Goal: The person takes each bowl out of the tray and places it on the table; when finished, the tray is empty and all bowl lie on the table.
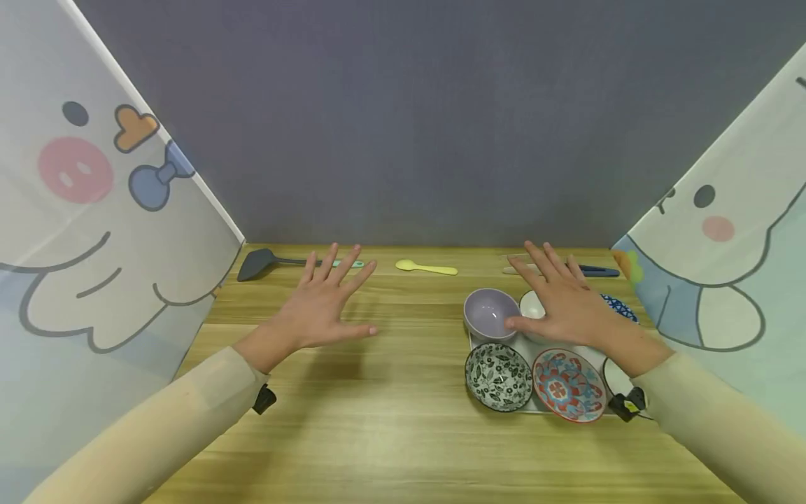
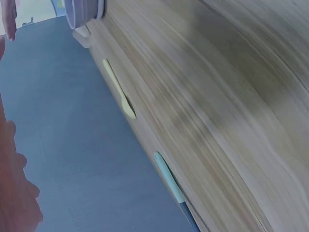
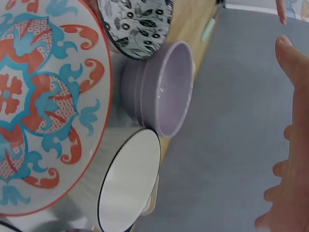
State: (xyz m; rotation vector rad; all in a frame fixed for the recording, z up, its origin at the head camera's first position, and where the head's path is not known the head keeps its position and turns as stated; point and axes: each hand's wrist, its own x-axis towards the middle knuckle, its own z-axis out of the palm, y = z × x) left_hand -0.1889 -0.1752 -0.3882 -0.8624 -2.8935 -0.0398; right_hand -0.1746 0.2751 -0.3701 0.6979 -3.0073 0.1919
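Observation:
My left hand (image 1: 320, 304) is held over the table with its fingers spread, nearest to the mint handle of a dark spatula (image 1: 257, 264). Nothing is in it. Fingers likewise spread, my right hand (image 1: 563, 301) hovers above a group of bowls and holds nothing. Below it are a purple bowl (image 1: 491, 313), a white bowl with a dark rim (image 3: 129, 183), a red-and-blue patterned bowl (image 1: 569, 386) and a black-and-white floral bowl (image 1: 499, 376). A blue-patterned dish (image 1: 620, 308) is partly hidden behind this hand.
A yellow spoon (image 1: 427, 268) lies near the back edge of the wooden table (image 1: 390, 434). Dark-handled tongs (image 1: 598, 271) lie partly behind the right hand. The bowls stand on a white tray (image 1: 534, 404). A grey panel (image 1: 403, 126) rises behind; printed cloths flank both sides.

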